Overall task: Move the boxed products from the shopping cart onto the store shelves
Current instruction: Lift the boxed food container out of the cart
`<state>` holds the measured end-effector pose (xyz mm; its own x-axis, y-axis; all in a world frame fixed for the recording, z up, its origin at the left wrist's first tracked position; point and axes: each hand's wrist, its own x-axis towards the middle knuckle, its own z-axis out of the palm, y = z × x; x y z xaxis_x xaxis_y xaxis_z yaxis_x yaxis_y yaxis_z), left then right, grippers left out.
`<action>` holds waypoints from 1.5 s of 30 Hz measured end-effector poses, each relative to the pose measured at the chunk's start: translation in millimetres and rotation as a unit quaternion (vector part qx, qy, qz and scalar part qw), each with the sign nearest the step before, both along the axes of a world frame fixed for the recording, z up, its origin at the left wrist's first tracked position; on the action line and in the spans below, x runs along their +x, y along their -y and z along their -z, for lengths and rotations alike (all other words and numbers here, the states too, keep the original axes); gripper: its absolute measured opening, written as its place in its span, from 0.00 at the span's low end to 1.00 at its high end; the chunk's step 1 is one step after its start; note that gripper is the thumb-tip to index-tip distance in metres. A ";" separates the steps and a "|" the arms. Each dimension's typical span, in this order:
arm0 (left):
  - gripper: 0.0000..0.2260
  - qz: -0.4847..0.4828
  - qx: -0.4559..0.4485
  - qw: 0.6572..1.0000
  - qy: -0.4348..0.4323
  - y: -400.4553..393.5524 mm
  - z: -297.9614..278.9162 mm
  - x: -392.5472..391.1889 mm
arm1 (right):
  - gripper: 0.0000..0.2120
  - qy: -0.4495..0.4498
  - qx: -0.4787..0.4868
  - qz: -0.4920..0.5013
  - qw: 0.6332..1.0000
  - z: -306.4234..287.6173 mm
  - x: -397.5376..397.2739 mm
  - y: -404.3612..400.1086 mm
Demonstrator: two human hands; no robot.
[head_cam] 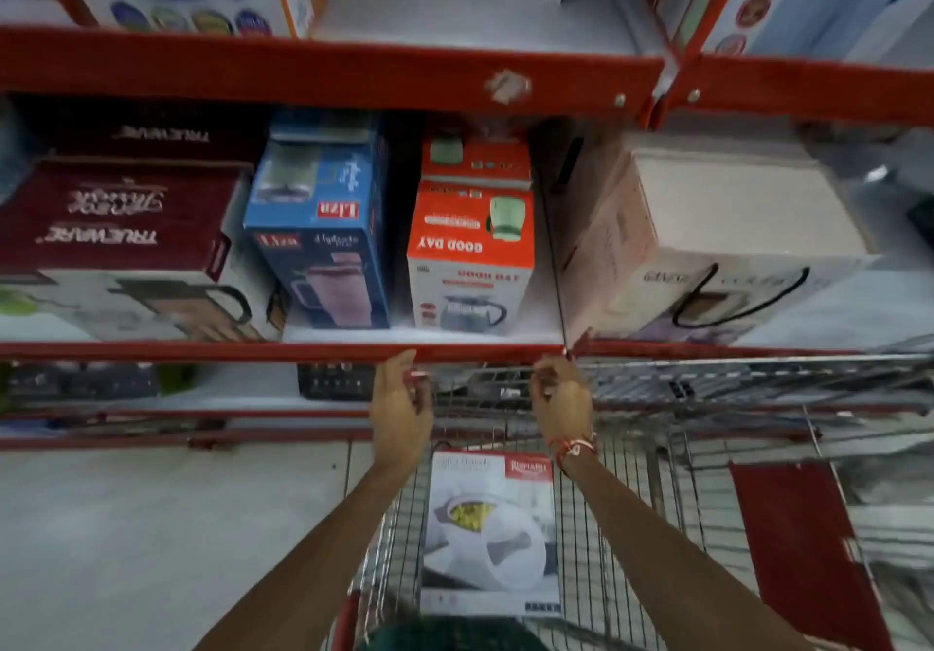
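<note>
frame motion-blurred, shelf box print illegible | left hand [402, 408] and right hand [562, 397] open, empty, below red shelf edge [202, 351] | white casserole-print box [490, 534] lies in wire cart [632, 499] between forearms

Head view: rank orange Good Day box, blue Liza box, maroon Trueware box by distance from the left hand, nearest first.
From the left hand:
1. Orange Good Day box, on the shelf just above, slightly right.
2. Blue Liza box, same shelf, up and left.
3. Maroon Trueware box, far left of that shelf.

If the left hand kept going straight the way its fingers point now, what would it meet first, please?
Most likely the red front rail of the shelf: the left hand has its fingertips just beneath that rail, though depth is unclear.
</note>
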<state>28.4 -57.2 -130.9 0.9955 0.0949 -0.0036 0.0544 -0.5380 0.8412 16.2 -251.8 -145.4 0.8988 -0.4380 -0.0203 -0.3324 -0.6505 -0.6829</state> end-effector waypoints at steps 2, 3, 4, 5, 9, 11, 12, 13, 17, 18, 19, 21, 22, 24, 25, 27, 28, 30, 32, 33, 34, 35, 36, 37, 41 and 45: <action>0.19 0.038 0.023 0.998 -0.038 1.7 17.6 -20.8 | 0.07 -0.102 0.011 -0.010 0.995 25.7 -23.9 1.1; 0.18 0.058 0.033 0.996 -0.067 2.5 27.6 -29.7 | 0.09 -0.163 0.015 -0.019 0.986 38.6 -35.0 2.8; 0.17 0.073 0.043 0.991 -0.101 3.3 38.9 -38.4 | 0.11 -0.215 0.023 -0.025 0.976 51.3 -46.0 4.2; 0.16 0.080 0.054 0.986 -0.139 3.9 51.6 -46.5 | 0.13 -0.255 0.042 -0.023 0.966 64.4 -56.9 6.0; 0.21 0.039 0.059 0.937 -0.341 3.5 108.8 -78.2 | 0.32 -0.397 0.156 0.046 0.903 120.1 -95.7 17.7; 0.21 0.044 0.047 0.906 -0.418 2.8 136.9 -92.9 | 0.41 -0.445 0.205 0.078 0.868 148.4 -109.7 22.4; 0.21 0.052 0.044 0.893 -0.445 2.3 148.4 -98.8 | 0.42 -0.451 0.231 0.092 0.857 160.5 -114.1 23.5; 0.22 0.061 0.041 0.881 -0.468 1.6 158.2 -102.5 | 0.40 -0.449 0.261 0.105 0.848 171.3 -117.5 24.0; 0.19 0.086 0.000 0.856 -0.509 0.3 176.9 -104.3 | 0.11 -0.414 0.329 0.119 0.841 188.0 -125.6 20.2; 0.19 0.086 -0.006 0.855 -0.512 -1.1 175.5 -102.4 | 0.12 -0.406 0.332 0.116 0.844 185.0 -125.4 20.3; 0.19 0.087 -0.011 0.855 -0.511 -3.7 171.7 -100.6 | 0.15 -0.402 0.337 0.109 0.845 176.8 -123.7 20.3; 0.19 0.090 -0.013 0.861 -0.501 -12.7 158.5 -96.3 | 0.29 -0.397 0.347 0.094 0.844 157.3 -120.7 21.5; 0.18 0.097 -0.013 0.864 -0.494 -17.8 145.4 -95.0 | 0.34 -0.396 0.350 0.086 0.844 141.7 -120.7 22.0; 0.17 0.111 -0.027 0.867 -0.485 -29.2 111.4 -96.4 | 0.35 -0.394 0.357 0.067 0.844 104.8 -126.6 23.6; 0.16 0.116 -0.038 0.870 -0.478 -34.8 91.2 -97.8 | 0.34 -0.388 0.363 0.057 0.845 84.4 -130.0 24.5; 0.11 0.130 -0.067 0.874 -0.464 -47.2 49.2 -103.6 | 0.32 -0.368 0.371 0.033 0.852 43.6 -138.8 26.8; 0.09 0.134 -0.089 0.874 -0.458 -53.7 29.8 -107.2 | 0.32 -0.353 0.366 0.018 0.861 24.1 -142.7 28.0; 0.12 0.134 -0.134 0.874 -0.448 -66.0 -4.5 -116.1 | 0.30 -0.324 0.330 -0.009 0.887 -11.1 -149.7 28.2; 0.17 0.126 -0.162 0.879 -0.430 -75.4 -29.3 -125.6 | 0.30 -0.295 0.292 -0.016 0.910 -39.0 -153.5 24.9; 0.17 0.121 -0.170 0.885 -0.416 -78.8 -37.5 -129.3 | 0.29 -0.280 0.278 -0.019 0.919 -50.1 -153.7 22.4; 0.16 0.114 -0.172 0.890 -0.406 -81.0 -42.4 -132.5 | 0.28 -0.269 0.264 -0.025 0.926 -59.3 -153.8 19.4; 0.16 0.105 -0.171 0.896 -0.396 -82.1 -46.9 -135.0 | 0.27 -0.261 0.250 -0.034 0.932 -66.7 -153.7 16.2; 0.15 0.099 -0.164 0.903 -0.385 -83.0 -50.1 -136.2 | 0.27 -0.252 0.236 -0.043 0.937 -73.4 -152.8 13.4; 0.15 0.094 -0.155 0.910 -0.372 -83.5 -53.5 -136.4 | 0.27 -0.245 0.222 -0.052 0.942 -79.6 -151.2 10.6; 0.15 0.076 -0.111 0.945 -0.299 -89.1 -70.8 -126.3 | 0.29 -0.210 0.172 -0.073 0.960 -107.1 -138.0 3.1; 0.14 0.078 -0.073 0.968 -0.227 -91.1 -104.2 -102.2 | 0.32 -0.156 0.149 -0.073 0.974 -140.5 -121.9 0.3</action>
<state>-73.8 33.9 -26.7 0.8905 -0.0909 -0.4458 0.3639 -0.4458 0.8178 -105.7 -252.2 -4.8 0.8804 -0.2395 -0.4092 -0.4733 -0.4947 -0.7289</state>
